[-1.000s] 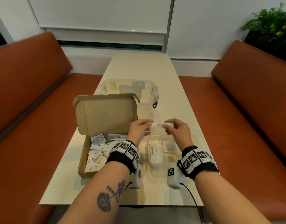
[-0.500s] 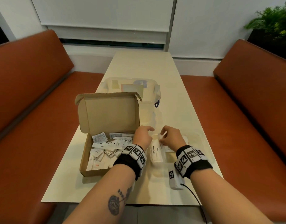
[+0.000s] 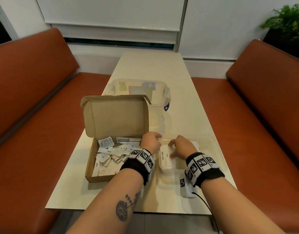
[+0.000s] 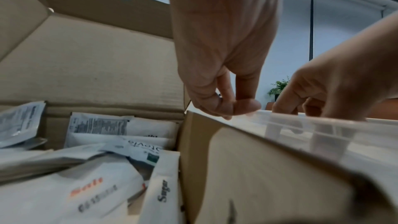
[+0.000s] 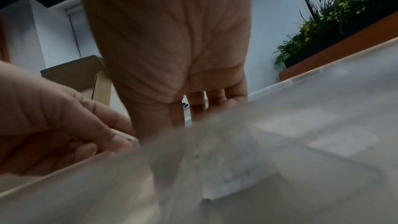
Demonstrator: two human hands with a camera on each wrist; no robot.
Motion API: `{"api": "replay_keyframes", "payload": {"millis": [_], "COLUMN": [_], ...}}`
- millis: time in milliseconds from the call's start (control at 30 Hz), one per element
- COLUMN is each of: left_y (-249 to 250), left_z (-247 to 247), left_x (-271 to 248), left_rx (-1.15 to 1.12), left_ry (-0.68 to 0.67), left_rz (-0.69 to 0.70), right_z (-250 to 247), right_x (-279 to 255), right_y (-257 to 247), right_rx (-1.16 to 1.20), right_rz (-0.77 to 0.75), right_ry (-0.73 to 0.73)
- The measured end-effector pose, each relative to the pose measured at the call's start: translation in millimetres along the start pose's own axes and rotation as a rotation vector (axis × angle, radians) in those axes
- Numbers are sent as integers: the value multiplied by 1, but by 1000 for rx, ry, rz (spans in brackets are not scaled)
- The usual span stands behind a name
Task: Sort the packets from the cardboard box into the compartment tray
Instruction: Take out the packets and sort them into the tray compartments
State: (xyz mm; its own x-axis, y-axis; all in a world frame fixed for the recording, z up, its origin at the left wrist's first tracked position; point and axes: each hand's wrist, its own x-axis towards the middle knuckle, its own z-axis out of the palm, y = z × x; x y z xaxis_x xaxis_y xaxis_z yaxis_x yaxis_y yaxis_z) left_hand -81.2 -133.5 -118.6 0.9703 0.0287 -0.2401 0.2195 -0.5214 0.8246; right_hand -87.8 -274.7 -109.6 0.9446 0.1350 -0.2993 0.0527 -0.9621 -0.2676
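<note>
A long cream table (image 3: 150, 68) with a smooth top stood between 2 orange-brown padded benches (image 3: 32, 85). Near its front left corner lay the cardboard box (image 3: 101, 166), shallow and rectangular, made of plain brown corrugated board, with its lid standing upright at the back. Many small flat paper packets (image 3: 110, 157) lay in it in a loose heap, mostly white, some printed "Sugar" and one "Stevia".

Just to the right of the box, near the front right edge of the table, stood the compartment tray (image 3: 208, 144), of clear, slightly cloudy plastic with thin dividing walls. In its left compartment lay some long white packets, 1 marked "White Sugar" (image 3: 162, 157).

The left hand (image 3: 150, 142) was at the back right corner of the box, where the box meets the tray rim. Its fingers were curled and the thumb met the fingertips; if they pinched something, I could not tell. The right hand (image 3: 181, 147) was over the tray, the fingers spread and bent down into it; in the right wrist view the palm was open and flat, and no packet was visible in it.

Behind the box stood a clear plastic container (image 3: 142, 92) with a closed lid. A green plant (image 3: 287, 21) was at the far right.
</note>
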Motion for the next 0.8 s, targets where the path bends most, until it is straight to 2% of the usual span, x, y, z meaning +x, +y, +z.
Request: {"api": "replay_keyframes", "payload": {"millis": [800], "left_y": [3], "left_z": [-2], "left_x": [-3], "left_rx": [-33], "left_ry": [-29], "left_rz": [-17], "right_z": [-3], "right_x": [-4], "right_y": [-1], "right_rx": [-49], "right_rz": [24], "right_ry": [-41]}}
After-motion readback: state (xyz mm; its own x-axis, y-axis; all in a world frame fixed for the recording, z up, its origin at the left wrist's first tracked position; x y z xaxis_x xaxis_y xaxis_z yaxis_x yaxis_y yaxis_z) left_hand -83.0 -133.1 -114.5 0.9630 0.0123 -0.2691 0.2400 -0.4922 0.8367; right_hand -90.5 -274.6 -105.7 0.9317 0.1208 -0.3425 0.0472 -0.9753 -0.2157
